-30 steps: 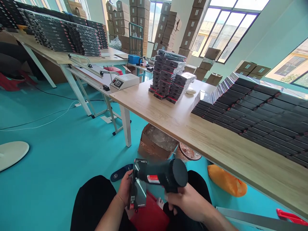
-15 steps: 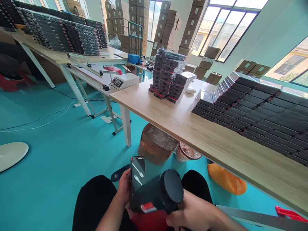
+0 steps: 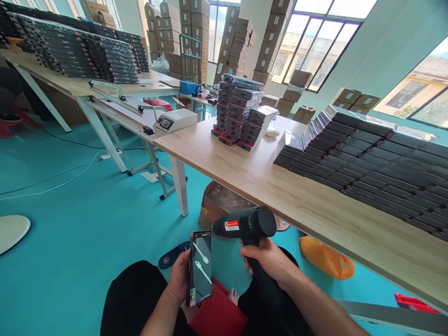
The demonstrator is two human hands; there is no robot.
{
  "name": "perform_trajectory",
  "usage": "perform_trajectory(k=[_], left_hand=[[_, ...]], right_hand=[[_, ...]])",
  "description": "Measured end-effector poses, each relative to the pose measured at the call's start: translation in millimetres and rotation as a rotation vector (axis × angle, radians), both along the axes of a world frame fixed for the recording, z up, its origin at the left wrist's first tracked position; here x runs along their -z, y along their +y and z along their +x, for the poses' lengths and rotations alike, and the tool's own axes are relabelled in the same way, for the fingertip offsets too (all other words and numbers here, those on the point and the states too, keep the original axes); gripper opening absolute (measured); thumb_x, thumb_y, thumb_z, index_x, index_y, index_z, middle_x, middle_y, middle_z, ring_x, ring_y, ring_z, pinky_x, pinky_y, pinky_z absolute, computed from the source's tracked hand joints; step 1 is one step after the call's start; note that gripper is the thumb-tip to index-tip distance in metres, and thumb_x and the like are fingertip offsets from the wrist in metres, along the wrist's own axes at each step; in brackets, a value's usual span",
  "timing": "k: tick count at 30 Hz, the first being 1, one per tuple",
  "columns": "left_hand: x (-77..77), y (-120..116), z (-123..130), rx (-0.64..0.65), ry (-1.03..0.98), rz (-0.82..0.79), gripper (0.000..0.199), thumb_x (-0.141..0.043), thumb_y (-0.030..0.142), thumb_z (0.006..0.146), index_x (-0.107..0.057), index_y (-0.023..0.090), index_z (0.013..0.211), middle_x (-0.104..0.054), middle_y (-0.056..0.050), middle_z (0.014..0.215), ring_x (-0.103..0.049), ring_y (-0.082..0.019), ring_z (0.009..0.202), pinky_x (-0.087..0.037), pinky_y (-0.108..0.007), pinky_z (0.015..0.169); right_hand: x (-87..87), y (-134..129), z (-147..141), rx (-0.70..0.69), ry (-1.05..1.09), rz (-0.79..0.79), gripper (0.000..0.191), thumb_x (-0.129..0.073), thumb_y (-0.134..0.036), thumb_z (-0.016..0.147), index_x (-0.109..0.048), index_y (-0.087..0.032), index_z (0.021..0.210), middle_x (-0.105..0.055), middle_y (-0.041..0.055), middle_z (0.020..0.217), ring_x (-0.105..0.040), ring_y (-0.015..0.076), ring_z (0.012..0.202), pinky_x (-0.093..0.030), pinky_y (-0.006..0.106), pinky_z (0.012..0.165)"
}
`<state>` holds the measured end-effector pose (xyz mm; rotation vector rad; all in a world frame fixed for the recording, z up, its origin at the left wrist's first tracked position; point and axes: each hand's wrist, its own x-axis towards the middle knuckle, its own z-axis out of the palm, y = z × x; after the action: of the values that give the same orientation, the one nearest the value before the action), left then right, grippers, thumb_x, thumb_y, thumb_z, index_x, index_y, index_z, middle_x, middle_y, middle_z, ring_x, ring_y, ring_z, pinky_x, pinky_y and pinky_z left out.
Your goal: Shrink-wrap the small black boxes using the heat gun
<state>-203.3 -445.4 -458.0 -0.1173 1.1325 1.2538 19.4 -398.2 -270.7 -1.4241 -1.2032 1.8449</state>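
My left hand [image 3: 179, 275] grips a slim black cable box [image 3: 201, 266] by its left edge, holding it upright with its printed front toward me. White cable plugs are pictured on that front. Wrapped round the handle of a black heat gun [image 3: 245, 223] with a red label is my right hand [image 3: 263, 256]. The gun points left, its nozzle close to the top right corner of the box. I cannot tell whether nozzle and box touch. Below, between my knees, is a red surface [image 3: 220, 310].
A wooden table [image 3: 224, 163] runs along the right, bearing stacks of black boxes [image 3: 378, 158], shorter stacks of wrapped boxes [image 3: 238, 109] and a white sealing machine [image 3: 175, 122]. Under it stand a cardboard carton [image 3: 210, 210] and an orange bag [image 3: 325, 256]. Brown cartons [image 3: 196, 28] line the back wall.
The heat gun has risen and swung up from in front of the box to its upper right. The box stays in my left hand, its front now fully uncovered.
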Motion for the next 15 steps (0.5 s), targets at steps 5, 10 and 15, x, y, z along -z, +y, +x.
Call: perform_trajectory(k=[5, 10, 15], left_hand=[[-13.6, -1.1, 1.7, 0.005, -0.129, 0.017, 0.016, -0.065, 0.03, 0.084, -0.071, 0.015, 0.083, -0.073, -0.006, 0.062, -0.07, -0.024, 0.055, -0.055, -0.034, 0.056], [-18.9, -1.4, 1.0, 0.027, -0.192, 0.001, 0.018, -0.062, 0.028, 0.086, -0.072, 0.014, 0.079, -0.072, -0.007, 0.061, -0.069, -0.024, 0.053, -0.054, -0.034, 0.053], [-11.0, -2.1, -2.6, -0.034, -0.173, 0.072, 0.008, -0.067, 0.022, 0.081, -0.073, 0.015, 0.08, -0.074, -0.006, 0.063, -0.07, -0.023, 0.054, -0.055, -0.032, 0.056]], right_hand=[[-3.3, -5.0, -3.3, -0.132, 0.02, -0.017, 0.026, -0.073, -0.028, 0.07, -0.062, -0.017, 0.09, -0.062, -0.0025, 0.065, -0.057, 0.0153, 0.055, -0.046, 0.029, 0.049], [-3.8, -5.7, -7.8, -0.14, 0.025, 0.01, 0.024, -0.072, -0.027, 0.071, -0.061, -0.018, 0.089, -0.061, -0.0029, 0.067, -0.057, 0.0151, 0.055, -0.046, 0.029, 0.049], [-2.5, 1.8, 3.0, -0.134, -0.036, 0.065, 0.025, -0.072, -0.027, 0.068, -0.059, -0.019, 0.088, -0.059, -0.0048, 0.066, -0.056, 0.0148, 0.056, -0.046, 0.028, 0.049]])
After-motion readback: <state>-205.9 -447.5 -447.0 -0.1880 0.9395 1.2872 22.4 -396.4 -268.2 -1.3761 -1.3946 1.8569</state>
